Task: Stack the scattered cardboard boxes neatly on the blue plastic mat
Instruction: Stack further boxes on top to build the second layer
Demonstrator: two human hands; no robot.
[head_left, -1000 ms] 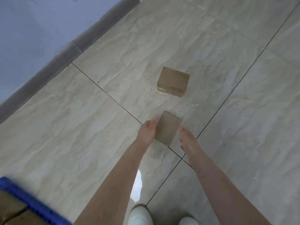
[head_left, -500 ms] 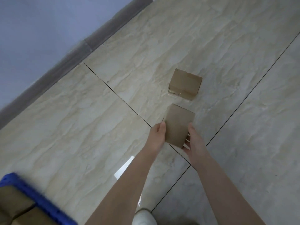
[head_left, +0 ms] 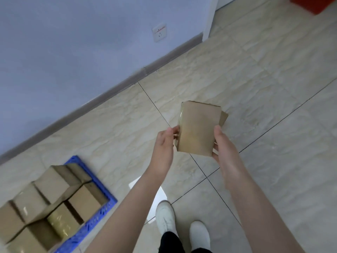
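Head view, cardboard box (clear of floor) between both hands' grip

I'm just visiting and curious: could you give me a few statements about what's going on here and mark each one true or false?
1. Both hands hold one cardboard box. True: left hand, right hand.
2. The held box rests on the floor. False: it is lifted off the floor.
3. The blue mat is bare. False: several stacked boxes sit on it.
4. The mat lies to the person's left. True.
5. The wall has no outlet. False: a white socket is there.
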